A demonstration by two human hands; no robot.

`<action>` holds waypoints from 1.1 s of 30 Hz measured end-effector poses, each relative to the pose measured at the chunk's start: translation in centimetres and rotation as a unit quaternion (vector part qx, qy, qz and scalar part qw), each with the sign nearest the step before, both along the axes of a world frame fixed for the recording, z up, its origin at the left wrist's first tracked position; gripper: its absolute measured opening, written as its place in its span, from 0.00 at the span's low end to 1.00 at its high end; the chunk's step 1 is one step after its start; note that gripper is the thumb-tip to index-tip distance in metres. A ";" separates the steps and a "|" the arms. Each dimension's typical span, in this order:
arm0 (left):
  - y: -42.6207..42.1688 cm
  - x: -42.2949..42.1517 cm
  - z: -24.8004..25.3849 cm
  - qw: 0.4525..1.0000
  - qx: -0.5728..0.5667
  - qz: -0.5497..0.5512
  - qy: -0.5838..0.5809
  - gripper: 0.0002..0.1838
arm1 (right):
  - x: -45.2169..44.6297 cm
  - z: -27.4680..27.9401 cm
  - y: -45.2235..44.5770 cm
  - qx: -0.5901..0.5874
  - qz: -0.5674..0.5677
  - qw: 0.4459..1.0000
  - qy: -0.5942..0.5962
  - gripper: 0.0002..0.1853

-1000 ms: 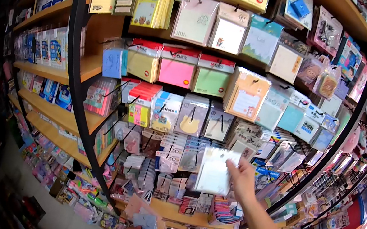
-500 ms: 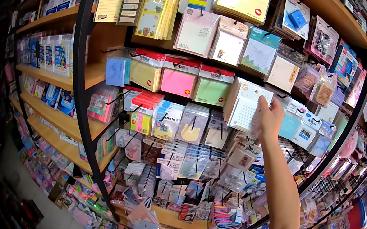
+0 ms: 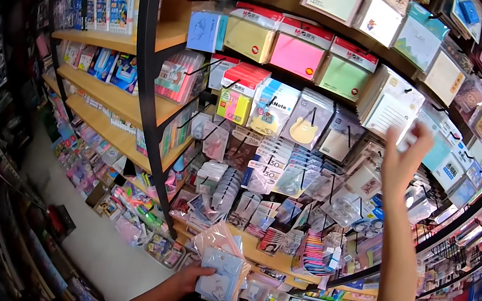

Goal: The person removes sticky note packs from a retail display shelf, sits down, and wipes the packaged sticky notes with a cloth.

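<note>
A stack of lined white notepads [image 3: 390,108] hangs on a hook at the right of the middle row. Close to its lower right edge is my right hand [image 3: 406,153], raised, fingers apart and slightly blurred, with nothing seen in them. Low in the view, my left hand [image 3: 193,274] grips several packaged notepads, a blue one [image 3: 221,276] in front and pink ones [image 3: 219,238] behind, with the thumb over the blue one. Pink [image 3: 297,52] and green [image 3: 345,76] sticky-note packs hang left of the white stack.
A black shelf post [image 3: 147,73] stands left of the hanging rows, with wooden shelves [image 3: 96,90] beyond it. Bins of small packaged goods [image 3: 165,251] line the bottom. Another black post [image 3: 463,217] slants at the right. Grey floor [image 3: 94,241] shows at lower left.
My right hand carried a white notepad up to the hanging stack, then let go and drew away from it. The view has shifted, and my left hand with its notepads now shows more fully.
</note>
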State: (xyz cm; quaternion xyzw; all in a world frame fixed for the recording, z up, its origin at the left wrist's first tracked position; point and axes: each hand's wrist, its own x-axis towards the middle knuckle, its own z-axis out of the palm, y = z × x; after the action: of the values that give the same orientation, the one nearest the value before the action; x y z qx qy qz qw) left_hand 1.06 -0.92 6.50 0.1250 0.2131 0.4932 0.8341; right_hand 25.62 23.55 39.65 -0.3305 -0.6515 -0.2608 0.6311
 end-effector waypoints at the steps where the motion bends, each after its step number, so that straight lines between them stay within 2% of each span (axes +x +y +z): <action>1: -0.1 0.0 0.0 1.000 0.001 -0.006 0.005 0.29 | -0.6 -2.2 -1.6 -0.105 0.095 0.990 -0.023 0.18; 2: -0.2 0.0 -0.4 1.000 0.002 -0.010 0.010 0.29 | -1.2 -4.8 -3.4 -0.209 0.187 0.959 -0.044 0.15; 3: 0.0 0.1 -0.9 1.000 0.004 -0.013 0.015 0.29 | -1.9 -7.9 -5.0 -0.338 0.259 0.902 -0.066 0.14; 5: 0.4 0.1 -1.7 0.999 0.010 -0.028 0.024 0.29 | -3.1 -14.2 -8.2 -0.592 0.312 0.737 -0.090 0.14; 6: 0.7 0.1 -1.9 0.999 0.014 -0.039 0.029 0.29 | -3.8 -16.3 -9.7 -0.691 0.375 0.616 -0.057 0.16; 7: 0.7 0.2 -2.0 0.998 0.016 -0.053 0.033 0.29 | -4.7 -19.1 -11.3 -0.724 0.448 0.524 0.031 0.16; 9: 1.0 0.4 -1.1 0.997 0.026 -0.052 0.057 0.31 | -4.9 -22.5 -12.7 -0.815 0.394 0.426 0.016 0.17; 12: 1.1 0.8 0.2 0.997 0.042 -0.046 0.048 0.33 | -5.0 -25.4 -13.6 -0.759 0.405 0.505 0.070 0.16; 13: 1.1 0.9 0.4 0.997 0.047 -0.045 0.038 0.33 | -4.3 -24.3 -13.6 -0.780 0.332 0.530 0.004 0.13; 16: 1.5 0.9 -1.2 0.998 0.026 -0.054 -0.033 0.33 | -3.4 -23.8 -14.2 -0.740 0.399 0.539 0.039 0.07; 22: 0.9 0.6 -2.1 1.000 0.008 0.010 -0.004 0.31 | -1.8 -22.3 -14.8 -0.735 0.380 0.538 0.157 0.08; 25: 1.0 0.7 -0.6 1.000 -0.023 0.005 0.013 0.35 | -0.9 -20.0 -14.4 -0.737 0.359 0.516 0.248 0.09; 28: 1.2 0.5 -1.7 0.999 -0.037 -0.015 -0.014 0.35 | 0.4 -18.1 -13.1 -0.689 0.384 0.551 0.274 0.09; 29: 1.2 0.3 -2.5 0.998 -0.040 -0.028 -0.037 0.34 | 1.4 -18.3 -11.9 -0.676 0.389 0.580 0.236 0.09; 30: 1.1 0.1 -3.5 0.999 -0.026 -0.026 -0.039 0.33 | 1.7 -16.2 -11.6 -0.681 0.368 0.588 0.235 0.08; 32: 1.5 -0.1 -5.0 0.999 0.002 -0.023 -0.042 0.29 | 2.7 -14.7 -9.4 -0.616 0.392 0.641 0.239 0.08; 33: 1.6 0.0 -4.5 1.000 -0.015 -0.010 -0.004 0.31 | 2.9 -12.6 -8.8 -0.593 0.385 0.661 0.250 0.08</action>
State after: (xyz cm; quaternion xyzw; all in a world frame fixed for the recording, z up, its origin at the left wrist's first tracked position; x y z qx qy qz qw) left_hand 1.06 0.66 1.99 0.1132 0.2160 0.4819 0.8416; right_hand 28.48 14.78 27.01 -0.4075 -0.5553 0.5395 0.4843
